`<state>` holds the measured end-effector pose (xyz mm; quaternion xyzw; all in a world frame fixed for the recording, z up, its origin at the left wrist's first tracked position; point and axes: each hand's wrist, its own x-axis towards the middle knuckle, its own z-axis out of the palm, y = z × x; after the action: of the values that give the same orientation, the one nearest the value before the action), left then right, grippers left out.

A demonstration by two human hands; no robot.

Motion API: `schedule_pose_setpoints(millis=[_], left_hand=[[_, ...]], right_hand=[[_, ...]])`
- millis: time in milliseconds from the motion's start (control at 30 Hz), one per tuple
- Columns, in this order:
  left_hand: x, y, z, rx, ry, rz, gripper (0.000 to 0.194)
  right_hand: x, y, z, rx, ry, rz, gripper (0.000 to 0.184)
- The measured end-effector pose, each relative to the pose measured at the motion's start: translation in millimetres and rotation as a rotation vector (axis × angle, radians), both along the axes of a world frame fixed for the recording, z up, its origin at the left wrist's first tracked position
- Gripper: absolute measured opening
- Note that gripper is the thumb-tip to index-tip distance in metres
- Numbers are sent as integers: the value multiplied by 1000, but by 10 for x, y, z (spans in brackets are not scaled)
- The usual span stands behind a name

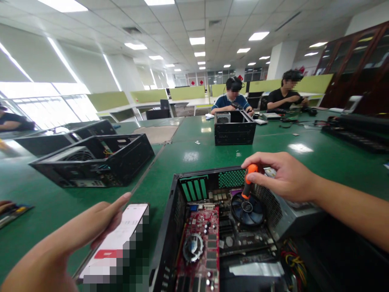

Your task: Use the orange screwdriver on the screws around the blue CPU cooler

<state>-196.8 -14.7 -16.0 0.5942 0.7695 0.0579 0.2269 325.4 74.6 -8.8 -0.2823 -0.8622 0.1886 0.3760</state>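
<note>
My right hand (pixel 284 176) is closed around the orange and black handle of a screwdriver (pixel 248 182). The screwdriver points down at the CPU cooler fan (pixel 247 211) inside an open black computer case (pixel 170 215); its tip is hard to make out. A red graphics card (pixel 202 247) sits to the left of the fan, and a grey power supply (pixel 288 217) lies below my right wrist. My left hand (pixel 103 223) holds a smartphone (pixel 127 227) by its left side, left of the case. Its thumb lies along the phone's edge, and the other fingers are largely hidden.
Another open computer case (pixel 94 162) lies on the green table (pixel 194 158) at left, with a third (pixel 234 134) farther back. Two people (pixel 232 97) sit across the table. Cables and parts (pixel 291 121) lie at the back right. Another person's hand (pixel 6 206) shows at the left edge.
</note>
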Motion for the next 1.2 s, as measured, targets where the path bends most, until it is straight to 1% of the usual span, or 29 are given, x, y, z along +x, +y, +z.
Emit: schedule_pose_setpoints(millis=[67, 200, 267, 300, 333, 367, 400, 433, 467, 500, 533, 600, 667, 733, 833, 933, 1133, 1200], left_hand=[[114, -7, 131, -23, -17, 41, 113], [465, 7, 395, -22, 34, 40, 115], [709, 37, 525, 24, 37, -19, 111], [844, 66, 582, 72, 35, -75, 107], [984, 106, 627, 140, 23, -137, 101], [1126, 160, 657, 240, -18, -221, 93], [1266, 226, 667, 302, -59, -317, 86], [1402, 302, 657, 342, -97, -396, 81], [1529, 384, 627, 338, -117, -462, 76], [1646, 466, 582, 305, -127, -512, 73], [1748, 541, 527, 217, -116, -560, 71], [1902, 650, 417, 77, -18, -609, 65], [1984, 693, 345, 37, 97, -708, 51], [2009, 686, 323, 38, 123, -699, 52], [2003, 656, 341, 39, 149, -664, 52], [1995, 653, 347, 30, 149, -704, 50], [1991, 680, 313, 36, 133, -728, 47], [1994, 680, 314, 33, 145, -733, 47]], right_hand=[[6, 2, 1, -24, 15, -2, 23], [-11, -6, 21, -70, 44, 18, 30], [-33, -20, 33, -68, 41, 50, 32], [-45, -28, 37, -59, 32, 65, 32], [-56, -36, 38, -43, 17, 76, 31], [-66, -43, 36, -24, -1, 82, 31], [-75, -48, 30, -3, -22, 83, 31], [-82, -51, 22, 19, -40, 82, 30], [-88, -53, 12, 41, -58, 81, 30], [-92, -53, 1, 60, -69, 87, 29], [-96, -54, -8, 82, -74, 98, 28], [-100, -55, -19, 117, -90, 129, 27], [-102, -61, -19, 148, -103, 153, 28], [-103, -67, -13, 175, -106, 160, 29], [-112, -71, -13, 195, -117, 159, 28], [-127, -58, -31, 213, -126, 169, 25], [-143, -52, -34, 294, -83, 217, 20], [-138, -76, -7, 292, -101, 239, 28]])
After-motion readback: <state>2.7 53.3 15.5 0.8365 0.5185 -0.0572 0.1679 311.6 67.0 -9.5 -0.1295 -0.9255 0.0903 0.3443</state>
